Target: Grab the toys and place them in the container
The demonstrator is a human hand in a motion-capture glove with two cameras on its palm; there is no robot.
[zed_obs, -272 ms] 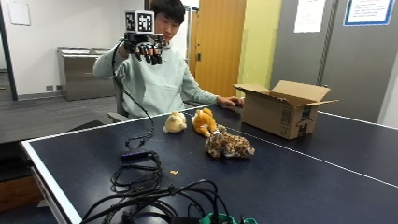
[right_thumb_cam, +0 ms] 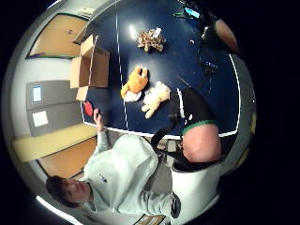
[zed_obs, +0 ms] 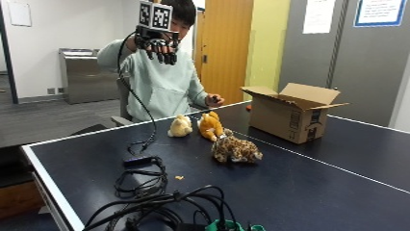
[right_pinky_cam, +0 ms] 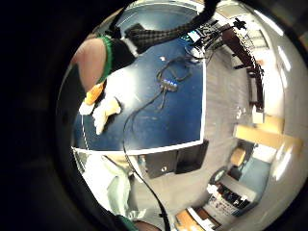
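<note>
Overhead, right hand (zed_obs: 160,48): raised high in front of the person, well above the table, fingers hanging down loosely spread, nothing in them; it touches none of the toys.
Likely reason for that height: it looks like a starting pose, since no toy has been lifted and all three lie on the table, so the reach down is probably next.
Left hand (zed_obs: 214,100): bare, resting at the table's far edge near the box; whether it is closed on anything I cannot tell.
Cream toy (zed_obs: 181,126): on the table nearest the person, just beside the orange one.
Orange toy (zed_obs: 210,125): between the cream toy and the spotted one, close to both.
Spotted toy (zed_obs: 236,149): further out from the person, sitting right by the white line that runs down the table.
Cardboard box (zed_obs: 288,115): flaps open, standing upright on the table to one side of the toys, apart from them; nothing shows inside from the outside view.
Table (zed_obs: 320,192): dark blue with white lines; a tangle of black cables (zed_obs: 147,183) lies on the near end, clear of the toys.
Thumb-side palm view adds: a look straight down, showing the box's open mouth (right_thumb_cam: 91,65) and all three toys in a loose cluster beside it.
Little-finger-side palm view adds: only the cream toy (right_pinky_cam: 106,111) and a bit of the orange one, plus the cables; box out of sight.
</note>
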